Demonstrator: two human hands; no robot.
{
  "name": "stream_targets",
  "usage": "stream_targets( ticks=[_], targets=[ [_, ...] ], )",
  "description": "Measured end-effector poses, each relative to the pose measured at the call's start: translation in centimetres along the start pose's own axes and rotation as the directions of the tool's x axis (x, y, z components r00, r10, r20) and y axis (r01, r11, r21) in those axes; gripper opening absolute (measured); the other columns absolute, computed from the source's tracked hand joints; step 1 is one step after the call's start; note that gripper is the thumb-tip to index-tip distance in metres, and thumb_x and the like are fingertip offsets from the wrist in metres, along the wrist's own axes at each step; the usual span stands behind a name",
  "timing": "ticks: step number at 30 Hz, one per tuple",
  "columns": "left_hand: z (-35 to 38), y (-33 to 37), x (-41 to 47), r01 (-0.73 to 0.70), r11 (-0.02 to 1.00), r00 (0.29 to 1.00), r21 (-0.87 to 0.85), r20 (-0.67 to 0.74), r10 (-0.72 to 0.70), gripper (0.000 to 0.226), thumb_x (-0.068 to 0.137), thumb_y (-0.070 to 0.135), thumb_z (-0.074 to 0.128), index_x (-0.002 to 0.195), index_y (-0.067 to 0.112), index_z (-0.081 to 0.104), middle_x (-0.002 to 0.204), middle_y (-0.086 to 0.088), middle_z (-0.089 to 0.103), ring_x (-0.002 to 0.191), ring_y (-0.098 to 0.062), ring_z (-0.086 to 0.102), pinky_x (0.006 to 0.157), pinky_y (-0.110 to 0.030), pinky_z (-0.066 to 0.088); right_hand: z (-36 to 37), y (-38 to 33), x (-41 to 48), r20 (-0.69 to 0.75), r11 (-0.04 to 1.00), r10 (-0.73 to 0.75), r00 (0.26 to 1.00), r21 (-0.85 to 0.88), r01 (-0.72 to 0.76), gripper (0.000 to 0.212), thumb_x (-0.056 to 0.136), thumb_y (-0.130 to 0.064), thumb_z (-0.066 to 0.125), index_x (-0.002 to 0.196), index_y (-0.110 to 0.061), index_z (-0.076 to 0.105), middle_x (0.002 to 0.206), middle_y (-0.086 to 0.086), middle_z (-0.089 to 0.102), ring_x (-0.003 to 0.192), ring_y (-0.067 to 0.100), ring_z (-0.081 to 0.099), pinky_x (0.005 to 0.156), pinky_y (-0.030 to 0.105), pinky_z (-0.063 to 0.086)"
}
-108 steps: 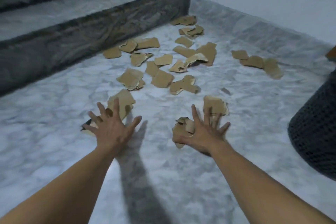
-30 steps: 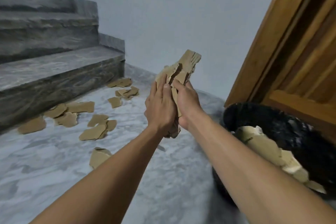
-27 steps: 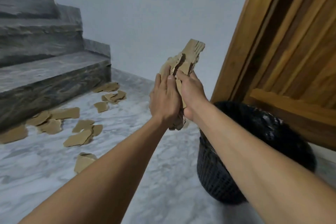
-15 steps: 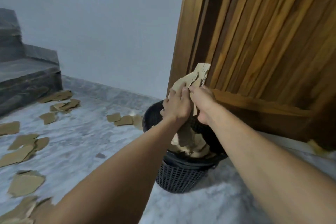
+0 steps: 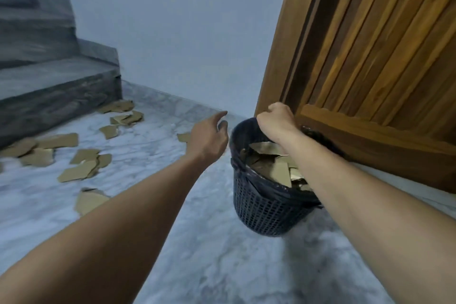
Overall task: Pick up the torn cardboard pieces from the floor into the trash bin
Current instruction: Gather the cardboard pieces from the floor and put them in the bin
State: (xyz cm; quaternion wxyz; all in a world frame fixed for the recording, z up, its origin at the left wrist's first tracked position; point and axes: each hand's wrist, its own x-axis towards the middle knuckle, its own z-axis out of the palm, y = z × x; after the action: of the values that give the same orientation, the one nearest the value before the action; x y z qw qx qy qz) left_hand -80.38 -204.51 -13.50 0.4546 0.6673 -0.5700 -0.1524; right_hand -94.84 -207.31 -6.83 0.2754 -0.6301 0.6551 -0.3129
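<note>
A black mesh trash bin (image 5: 261,207) stands on the marble floor by the wooden door, with torn cardboard pieces (image 5: 278,170) piled inside it. My right hand (image 5: 276,119) hangs over the bin's far rim with its fingers curled and nothing visible in them. My left hand (image 5: 209,134) is just left of the bin, fingers apart and empty. Several brown cardboard pieces (image 5: 81,170) lie scattered on the floor to the left, toward the stairs.
Grey stone stairs (image 5: 49,81) rise at the left. A wooden slatted door (image 5: 370,57) stands right behind the bin. One small cardboard scrap (image 5: 183,137) lies beyond my left hand. A pale wall closes the back.
Both hands held a bundle of cardboard over the bin; the bundle now lies in the bin. My hands have parted, the left one swinging out to the left.
</note>
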Motion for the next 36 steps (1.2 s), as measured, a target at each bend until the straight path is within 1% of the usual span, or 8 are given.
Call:
stream_targets(
  ticks=[3, 7, 13, 17, 20, 23, 28, 36],
  targets=[
    [-3.5, -6.9, -2.1, 0.107, 0.991, 0.994, 0.083, -0.045, -0.103, 0.045, 0.107, 0.034, 0.042, 0.15, 0.024, 0.049, 0.144, -0.014, 0.059, 0.143, -0.031, 0.041, 0.112, -0.044, 0.039, 5.3, -2.2, -1.3, 0.04, 0.98, -0.181, 0.983, -0.081, 0.183, 0.053, 0.098, -0.018, 0.051, 0.15, -0.016, 0.04, 0.146, 0.007, 0.048, 0.125, 0.029, 0.053, 0.087, 0.031, 0.043],
    [-7.8, -17.8, -7.1, 0.269, 0.896, 0.956, 0.353, 0.016, -0.294, 0.062, 0.106, 0.051, 0.033, 0.163, 0.029, 0.018, 0.169, -0.01, 0.017, 0.157, -0.033, -0.003, 0.124, -0.059, 0.003, 14.1, -4.0, -3.2, 0.144, 0.933, -0.336, 0.931, -0.08, 0.35, 0.052, 0.097, -0.023, 0.051, 0.147, -0.019, 0.04, 0.146, 0.009, 0.045, 0.123, 0.034, 0.054, 0.091, 0.039, 0.048],
    [-11.2, -29.7, -15.7, 0.32, 0.656, 0.83, 0.683, 0.133, -0.542, 0.076, 0.102, 0.064, 0.024, 0.161, 0.033, -0.012, 0.169, -0.009, -0.019, 0.154, -0.038, -0.02, 0.12, -0.065, -0.005, 28.9, -2.0, -7.3, 0.506, 0.945, -0.205, 0.838, -0.119, 0.303, 0.054, 0.106, -0.027, 0.043, 0.158, -0.024, 0.026, 0.163, 0.005, 0.025, 0.134, 0.034, 0.046, 0.103, 0.051, 0.046],
    [-11.8, -35.1, -18.2, 0.318, 0.623, 0.821, 0.715, 0.121, -0.558, 0.076, 0.092, 0.063, -0.007, 0.16, 0.031, -0.015, 0.17, -0.011, -0.016, 0.154, -0.035, -0.02, 0.122, -0.061, -0.006, 37.3, 2.7, -10.6, 0.73, 0.871, -0.147, 0.667, -0.225, 0.438, 0.052, 0.11, -0.031, 0.03, 0.161, -0.028, 0.02, 0.171, 0.005, 0.004, 0.157, 0.029, -0.001, 0.124, 0.056, 0.009],
    [-12.6, -37.9, -16.8, 0.289, 0.632, 0.869, 0.719, 0.081, -0.489, 0.081, 0.085, 0.06, -0.017, 0.162, 0.033, -0.009, 0.17, -0.011, -0.013, 0.154, -0.033, -0.023, 0.12, -0.06, -0.01, 41.8, 5.4, -12.6, 0.79, 0.673, -0.171, 0.589, -0.343, 0.655, 0.056, 0.108, -0.049, 0.015, 0.162, -0.04, 0.002, 0.17, 0.005, -0.014, 0.153, 0.031, -0.023, 0.118, 0.063, -0.016],
    [-13.5, -40.2, -13.9, 0.303, 0.68, 0.901, 0.668, 0.033, -0.433, 0.072, 0.095, 0.057, -0.008, 0.163, 0.035, 0.0, 0.171, -0.012, -0.007, 0.154, -0.03, -0.023, 0.12, -0.058, -0.012, 45.2, 5.1, -11.9, 0.757, 0.587, -0.177, 0.629, -0.432, 0.685, 0.062, 0.099, -0.059, -0.003, 0.157, -0.044, -0.016, 0.166, 0.004, -0.027, 0.151, 0.032, -0.03, 0.112, 0.071, -0.019],
    [-15.6, -44.3, -9.4, 0.299, 0.7, 0.931, 0.649, -0.037, -0.363, 0.064, 0.104, 0.055, 0.012, 0.162, 0.034, -0.004, 0.17, -0.014, -0.008, 0.153, -0.03, -0.024, 0.121, -0.058, -0.012, 49.2, 0.7, -8.1, 0.713, 0.502, -0.201, 0.672, -0.514, 0.696, 0.066, 0.098, -0.061, -0.002, 0.16, -0.039, -0.005, 0.169, 0.009, -0.019, 0.15, 0.034, -0.03, 0.109, 0.072, -0.023],
    [-16.7, -47.9, -1.2, 0.357, 0.694, 0.914, 0.625, -0.081, -0.398, 0.072, 0.1, 0.06, 0.008, 0.15, 0.035, -0.038, 0.163, -0.013, -0.032, 0.149, -0.03, -0.035, 0.121, -0.055, -0.017, 55.5, -4.0, 0.8, 0.663, 0.564, -0.32, 0.677, -0.442, 0.698, 0.083, 0.09, -0.07, -0.006, 0.162, -0.027, -0.005, 0.169, 0.01, -0.017, 0.152, 0.034, -0.026, 0.11, 0.073, -0.019]
  ],
)
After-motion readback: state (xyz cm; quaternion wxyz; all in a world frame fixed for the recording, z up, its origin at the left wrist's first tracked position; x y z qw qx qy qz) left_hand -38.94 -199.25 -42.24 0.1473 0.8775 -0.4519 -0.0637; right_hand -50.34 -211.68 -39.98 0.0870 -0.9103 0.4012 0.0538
